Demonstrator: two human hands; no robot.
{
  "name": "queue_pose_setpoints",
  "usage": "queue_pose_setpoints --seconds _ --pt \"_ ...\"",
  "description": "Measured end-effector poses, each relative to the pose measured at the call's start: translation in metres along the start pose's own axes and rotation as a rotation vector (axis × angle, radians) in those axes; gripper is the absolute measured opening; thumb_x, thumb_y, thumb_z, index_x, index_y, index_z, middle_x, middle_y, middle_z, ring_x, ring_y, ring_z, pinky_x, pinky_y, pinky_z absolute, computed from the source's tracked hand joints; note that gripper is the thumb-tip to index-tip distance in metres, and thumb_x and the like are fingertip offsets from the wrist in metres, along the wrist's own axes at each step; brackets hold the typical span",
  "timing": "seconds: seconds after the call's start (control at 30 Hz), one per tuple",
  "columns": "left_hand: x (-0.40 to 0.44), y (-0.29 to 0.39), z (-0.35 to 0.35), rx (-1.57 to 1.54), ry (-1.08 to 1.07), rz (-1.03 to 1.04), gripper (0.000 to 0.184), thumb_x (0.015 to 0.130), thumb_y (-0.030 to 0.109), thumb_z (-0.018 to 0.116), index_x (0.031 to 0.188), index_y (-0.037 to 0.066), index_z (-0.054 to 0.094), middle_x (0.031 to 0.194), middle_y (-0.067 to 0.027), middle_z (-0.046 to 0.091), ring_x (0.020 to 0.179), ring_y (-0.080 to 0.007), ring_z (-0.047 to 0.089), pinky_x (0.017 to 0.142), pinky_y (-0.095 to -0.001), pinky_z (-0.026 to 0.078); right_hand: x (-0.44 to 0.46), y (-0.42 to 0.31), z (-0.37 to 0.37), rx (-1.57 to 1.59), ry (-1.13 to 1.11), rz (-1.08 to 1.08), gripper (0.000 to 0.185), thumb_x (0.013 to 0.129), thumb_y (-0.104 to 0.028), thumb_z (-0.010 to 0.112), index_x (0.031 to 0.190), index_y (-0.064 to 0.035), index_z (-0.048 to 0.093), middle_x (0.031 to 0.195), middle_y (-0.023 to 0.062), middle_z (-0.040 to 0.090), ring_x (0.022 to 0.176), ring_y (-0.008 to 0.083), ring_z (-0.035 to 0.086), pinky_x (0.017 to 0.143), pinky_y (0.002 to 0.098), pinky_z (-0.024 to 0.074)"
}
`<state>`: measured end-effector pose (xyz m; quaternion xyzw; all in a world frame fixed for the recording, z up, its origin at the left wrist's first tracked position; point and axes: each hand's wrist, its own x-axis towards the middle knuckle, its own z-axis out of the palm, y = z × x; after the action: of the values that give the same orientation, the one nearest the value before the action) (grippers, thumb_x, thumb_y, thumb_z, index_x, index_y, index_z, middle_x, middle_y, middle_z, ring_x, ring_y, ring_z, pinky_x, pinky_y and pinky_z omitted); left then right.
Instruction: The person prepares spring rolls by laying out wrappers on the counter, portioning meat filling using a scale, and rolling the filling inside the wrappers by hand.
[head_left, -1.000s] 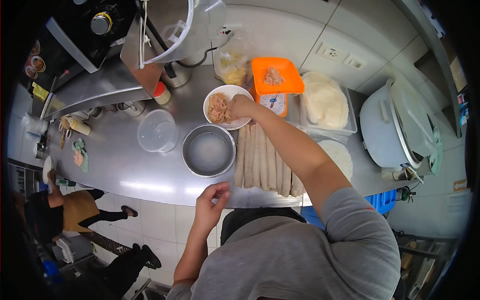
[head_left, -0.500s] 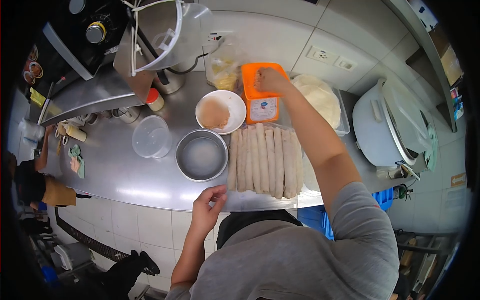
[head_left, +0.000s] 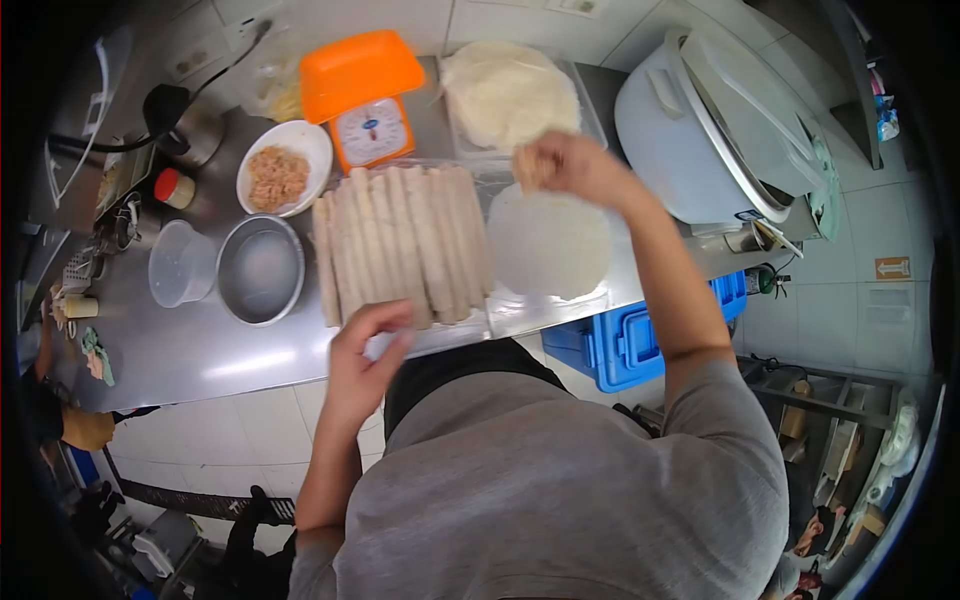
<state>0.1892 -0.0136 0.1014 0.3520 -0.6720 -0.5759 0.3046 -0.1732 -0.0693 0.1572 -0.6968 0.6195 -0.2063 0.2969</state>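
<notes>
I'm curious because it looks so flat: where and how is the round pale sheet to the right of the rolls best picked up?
Probably by pinching the near edge of the round sheet, coming from the person's side. It lies flat with no handle; its near edge is uncovered, while the rolls crowd its left and the right hand is over its far edge.

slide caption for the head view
A right hand holds what looks like meat filling over a round wrapper, beside a row of pale rolls.
</notes>
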Motion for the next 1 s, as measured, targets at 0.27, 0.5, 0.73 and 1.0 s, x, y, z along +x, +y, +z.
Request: queue_pose_setpoints --seconds 0.27,0.5,0.73,1.0 --pt "0.111 -0.074 0.216 0.351 0.08 0.3 0.031 0.091 0.011 0.06 0.121 0.003 0.062 0.125 -0.0179 0.06 0.114 -0.0302 0.058 0.095 -0.0353 0.047 -0.098 0.147 0.108 -0.043 0.047 -0.16 0.027 0.075 -0.006 0.065 0.102 -0.0036 0.068 0.108 0.0166 0.062 0.102 0.035 0.055 0.089 0.0417 0.0457" --pt "0.12 -0.123 0.235 0.442 0.045 0.227 0.038 0.082 0.012 0.07 0.117 0.002 0.063 0.117 -0.0163 0.063 0.107 -0.0316 0.06 0.093 -0.0369 0.048 -0.119 0.18 0.102 0.158 0.258 -0.179 0.044 0.071 -0.011 0.074 0.114 -0.0087 0.064 0.117 0.0148 0.061 0.108 0.0339 0.054 0.092 0.0403 0.045" --pt "0.136 -0.098 0.24 0.676 -0.071 0.175 0.054 0.07 0.018 0.08 0.118 0.001 0.061 0.123 -0.0141 0.057 0.118 -0.0325 0.048 0.1 -0.0399 0.04 -0.113 0.181 0.103 -0.007 0.122 -0.175 0.055 0.065 -0.013 0.079 0.116 -0.0074 0.062 0.109 0.0129 0.06 0.105 0.0326 0.054 0.089 0.0393 0.0439" --pt "0.136 -0.09 0.255 0.838 -0.121 0.605 0.053 0.071 0.02 0.079 0.117 0.002 0.061 0.122 -0.0142 0.057 0.115 -0.0335 0.05 0.097 -0.0437 0.038 -0.117 0.161 0.081 -0.14 0.275 -0.157 0.079 0.063 -0.014 0.08 0.134 -0.0093 0.046 0.11 0.0157 0.058 0.103 0.0356 0.055 0.087 0.0419 0.045"
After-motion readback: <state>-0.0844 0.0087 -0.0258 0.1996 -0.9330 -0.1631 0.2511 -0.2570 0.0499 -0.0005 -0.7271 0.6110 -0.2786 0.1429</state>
